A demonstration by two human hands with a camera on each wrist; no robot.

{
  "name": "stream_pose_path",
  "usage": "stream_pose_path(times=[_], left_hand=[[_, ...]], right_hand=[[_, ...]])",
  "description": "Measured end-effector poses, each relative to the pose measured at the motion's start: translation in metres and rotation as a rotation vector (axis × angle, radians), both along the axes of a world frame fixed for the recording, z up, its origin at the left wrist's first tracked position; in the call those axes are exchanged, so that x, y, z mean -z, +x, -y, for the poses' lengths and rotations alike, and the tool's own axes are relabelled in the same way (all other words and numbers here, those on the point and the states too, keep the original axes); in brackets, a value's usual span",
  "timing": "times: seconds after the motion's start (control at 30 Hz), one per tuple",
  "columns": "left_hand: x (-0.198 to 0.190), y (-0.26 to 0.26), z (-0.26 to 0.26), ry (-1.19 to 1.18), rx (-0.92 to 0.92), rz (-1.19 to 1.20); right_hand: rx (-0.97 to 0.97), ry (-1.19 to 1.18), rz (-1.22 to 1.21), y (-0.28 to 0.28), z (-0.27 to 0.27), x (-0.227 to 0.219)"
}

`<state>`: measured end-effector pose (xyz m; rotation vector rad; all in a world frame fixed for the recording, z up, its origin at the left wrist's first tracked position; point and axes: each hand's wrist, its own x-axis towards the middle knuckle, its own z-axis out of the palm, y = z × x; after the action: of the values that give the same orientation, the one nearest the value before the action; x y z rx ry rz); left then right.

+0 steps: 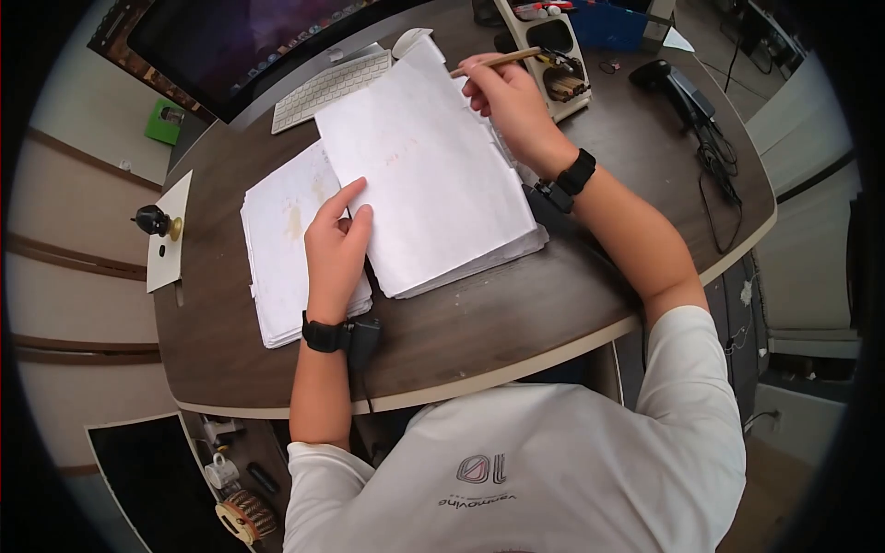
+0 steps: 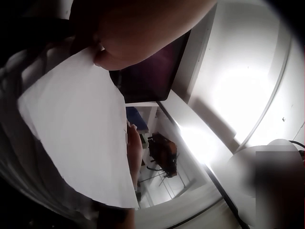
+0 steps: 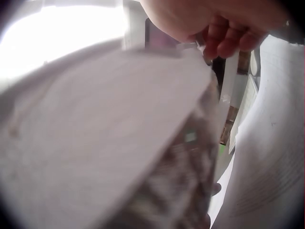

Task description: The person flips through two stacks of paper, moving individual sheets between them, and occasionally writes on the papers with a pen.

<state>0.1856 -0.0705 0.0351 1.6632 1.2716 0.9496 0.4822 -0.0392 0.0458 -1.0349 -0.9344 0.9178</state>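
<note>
In the head view, my left hand grips the left edge of a stack of white paper, thumb on top. The left wrist view shows that thumb at the edge of a white sheet. Beyond the stack's far right corner, my right hand pinches a slim brown pencil-like stick between thumb and fingers. Its fingers are curled in the right wrist view, above a blurred sheet. A second paper pile, with brownish smudges, lies on the desk under my left hand.
A keyboard and white mouse lie behind the stack, before a monitor. A desk organizer stands at the back right. A black corded device lies on the right; a card with a black knob is left.
</note>
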Motion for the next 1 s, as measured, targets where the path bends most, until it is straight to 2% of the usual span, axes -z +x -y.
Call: stream_pose_path(times=[0.07,0.1,0.23,0.3,0.33,0.4,0.47,0.6,0.67,0.73,0.8,0.83,0.9,0.97,1.0], left_hand=[[0.002,0.003,-0.005,0.202,0.079,-0.226],[0.002,0.004,-0.006,0.201,0.08,-0.223],[0.009,0.008,-0.008,0.389,0.146,-0.363],[0.011,0.009,-0.005,0.457,0.153,-0.417],[0.008,0.011,0.0,0.409,0.128,-0.436],[0.008,0.009,0.002,0.359,0.099,-0.449],[0.012,0.003,0.001,0.534,0.06,-0.437],[0.007,-0.012,0.001,0.44,-0.017,-0.413],[0.013,-0.039,-0.014,0.682,-0.156,-0.489],[0.002,-0.077,-0.028,0.649,-0.292,-0.565],[0.009,-0.125,-0.041,0.579,-0.436,-0.658],[0.016,-0.147,-0.046,0.574,-0.438,-0.659],[0.027,-0.177,-0.051,0.094,-0.499,-0.706],[0.027,-0.18,-0.049,0.031,-0.488,-0.679],[0.027,-0.181,-0.049,-0.019,-0.477,-0.649]], right_hand=[[0.049,0.07,0.001,0.004,-0.003,-0.005],[0.1,0.134,-0.008,0.005,-0.004,-0.006],[0.085,0.18,-0.039,0.01,-0.002,-0.015],[-0.098,0.007,-0.137,0.013,-0.004,-0.011],[-0.099,0.007,-0.135,0.014,-0.004,-0.007],[-0.317,-0.205,-0.439,0.013,-0.006,-0.004],[-0.304,-0.255,-0.471,0.006,-0.001,-0.009],[-0.349,-0.341,-0.545,0.003,0.001,-0.007],[-0.434,-0.333,-0.627,0.004,0.001,-0.002],[-0.453,-0.349,-0.637,0.002,0.004,-0.004],[-0.472,-0.366,-0.653,0.0,0.005,-0.004],[-0.48,-0.365,-0.644,-0.001,0.005,-0.003],[-0.491,-0.368,-0.636,-0.004,0.005,0.0],[-0.479,-0.347,-0.351,-0.008,0.005,0.005],[-0.487,-0.356,-0.349,-0.012,0.006,0.005]])
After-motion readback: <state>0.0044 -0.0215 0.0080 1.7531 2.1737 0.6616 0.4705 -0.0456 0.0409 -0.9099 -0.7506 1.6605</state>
